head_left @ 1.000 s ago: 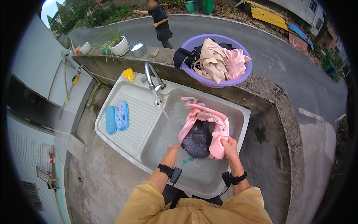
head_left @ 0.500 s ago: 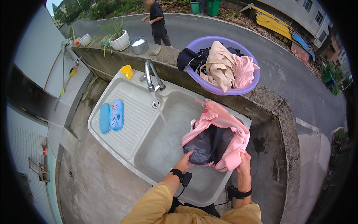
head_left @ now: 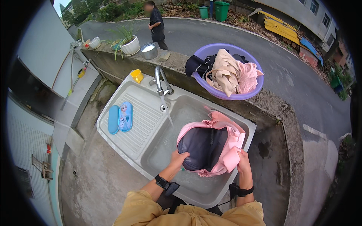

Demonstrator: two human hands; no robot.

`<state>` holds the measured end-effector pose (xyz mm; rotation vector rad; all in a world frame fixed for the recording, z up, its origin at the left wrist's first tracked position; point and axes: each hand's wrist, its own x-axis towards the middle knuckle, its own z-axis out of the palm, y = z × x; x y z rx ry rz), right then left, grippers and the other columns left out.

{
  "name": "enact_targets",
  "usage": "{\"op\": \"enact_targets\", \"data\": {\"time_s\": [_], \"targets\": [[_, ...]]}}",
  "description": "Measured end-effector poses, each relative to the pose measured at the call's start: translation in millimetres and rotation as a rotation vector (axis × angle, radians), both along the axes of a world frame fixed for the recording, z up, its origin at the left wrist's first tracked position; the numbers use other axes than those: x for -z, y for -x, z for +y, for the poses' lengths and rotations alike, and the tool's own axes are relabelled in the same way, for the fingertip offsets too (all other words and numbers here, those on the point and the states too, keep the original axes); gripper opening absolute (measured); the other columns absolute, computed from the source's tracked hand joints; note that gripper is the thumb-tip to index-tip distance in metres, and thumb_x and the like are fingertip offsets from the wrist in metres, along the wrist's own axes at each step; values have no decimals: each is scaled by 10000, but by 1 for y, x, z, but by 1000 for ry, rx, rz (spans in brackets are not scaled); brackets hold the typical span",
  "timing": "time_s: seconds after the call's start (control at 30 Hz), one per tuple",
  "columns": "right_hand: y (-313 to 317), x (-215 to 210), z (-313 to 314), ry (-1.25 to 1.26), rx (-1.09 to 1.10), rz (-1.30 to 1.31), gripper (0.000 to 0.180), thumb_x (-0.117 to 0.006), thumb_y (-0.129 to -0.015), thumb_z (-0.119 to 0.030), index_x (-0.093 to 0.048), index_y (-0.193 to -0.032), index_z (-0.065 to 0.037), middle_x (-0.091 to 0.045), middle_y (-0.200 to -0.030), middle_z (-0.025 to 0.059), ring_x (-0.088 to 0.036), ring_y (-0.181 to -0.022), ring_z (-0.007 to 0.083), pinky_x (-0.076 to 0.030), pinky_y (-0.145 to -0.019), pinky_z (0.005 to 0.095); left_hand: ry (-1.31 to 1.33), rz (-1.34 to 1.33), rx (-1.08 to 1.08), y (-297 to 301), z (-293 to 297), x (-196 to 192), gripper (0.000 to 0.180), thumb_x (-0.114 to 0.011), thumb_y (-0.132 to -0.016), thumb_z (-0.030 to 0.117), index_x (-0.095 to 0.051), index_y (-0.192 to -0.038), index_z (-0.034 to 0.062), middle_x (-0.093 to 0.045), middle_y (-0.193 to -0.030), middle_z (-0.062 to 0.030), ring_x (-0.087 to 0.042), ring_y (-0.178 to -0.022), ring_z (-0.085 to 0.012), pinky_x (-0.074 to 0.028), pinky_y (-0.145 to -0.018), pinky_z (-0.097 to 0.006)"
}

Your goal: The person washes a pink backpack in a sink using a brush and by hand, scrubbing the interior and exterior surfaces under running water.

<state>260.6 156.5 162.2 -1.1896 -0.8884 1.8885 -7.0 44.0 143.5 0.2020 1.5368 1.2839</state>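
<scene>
Left hand (head_left: 179, 158) pinches the near-left edge of a soft pink fabric bag (head_left: 212, 150), thumb over the rim and fingers mostly hidden under it; the right hand (head_left: 243, 161) is closed on a bunched pink fold at the opposite side. Held between them, the bag is over the pale grey rectangular sink basin (head_left: 196, 191), though whether its underside touches the water cannot be told. Half a second ago the dark grey lining (head_left: 198, 145) bulged up in the mouth; now it lies back and the opening is spread wide, so much of the inside seems exposed for handling. Just left of the bag, a thin water stream (head_left: 168, 113) falls from the curved chrome tap (head_left: 161, 80), apparently missing the opening
</scene>
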Motion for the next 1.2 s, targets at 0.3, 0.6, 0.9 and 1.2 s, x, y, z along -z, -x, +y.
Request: {"op": "enact_targets", "data": {"time_s": [0.3,0.6,0.9,1.2], "targets": [[-18,36,3,329,-70,189,245,-502,-851,-155,-553,-1003,29,-614,-886,86,-614,-731,171,-524,-620,285,-102,192,-4,13,-6,-94,351,-631,-617,20,-556,-945,-79,-611,-796,-85,-570,-649,-116,-470,-585,-252],[14,84,6,459,106,-15,406,-397,-887,-341,-484,-1124,-23,-599,-936,140,-619,-760,263,-532,-547,446,-27,503,-105,23,-13,-74,385,-642,-599,61,-544,-952,-58,-585,-758,-71,-548,-658,-137,-461,-593,-281],[70,59,-22,-572,-322,-1194,858,-684,-707,-241,-166,-1389,-185,-52,-1428,194,-122,-1270,467,-351,-903,568,268,771,564,19,6,-26,654,-635,-626,368,-492,-1151,6,-560,-1014,-284,-552,-964,-377,-434,-827,-403],[99,94,-25,-589,-1054,-1436,840,-719,-656,-339,-255,-1356,-307,12,-1456,79,-144,-1241,511,-419,-798,610,435,804,934,-13,27,64,935,-586,-645,500,-109,-1399,220,-101,-1395,-285,-144,-1284,-445,-75,-1006,-599]]}}
